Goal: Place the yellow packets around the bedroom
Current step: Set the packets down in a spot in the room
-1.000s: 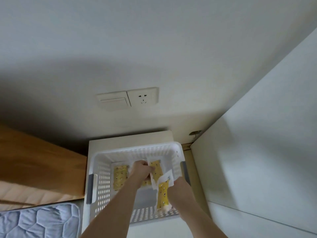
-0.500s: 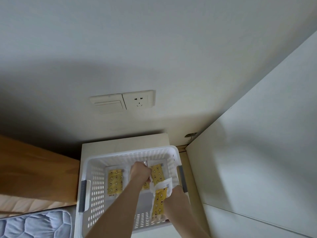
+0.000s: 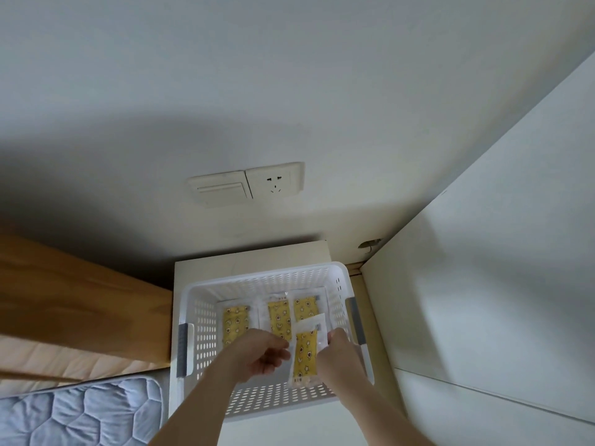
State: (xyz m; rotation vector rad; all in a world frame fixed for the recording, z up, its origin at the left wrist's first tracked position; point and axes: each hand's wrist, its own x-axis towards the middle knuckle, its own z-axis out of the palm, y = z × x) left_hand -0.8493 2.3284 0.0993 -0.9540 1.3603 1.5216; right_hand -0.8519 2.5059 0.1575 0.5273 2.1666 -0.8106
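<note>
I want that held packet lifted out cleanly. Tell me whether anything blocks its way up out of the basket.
Nothing visible does. The right hand holds the yellow packet above the white basket, whose top is open; the left hand is beside it, not over it.

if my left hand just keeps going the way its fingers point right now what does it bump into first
Most likely the yellow packet that the right hand holds over the white basket. The left hand points right, fingertips seemingly at its clear edge already; depth is unclear.
</note>
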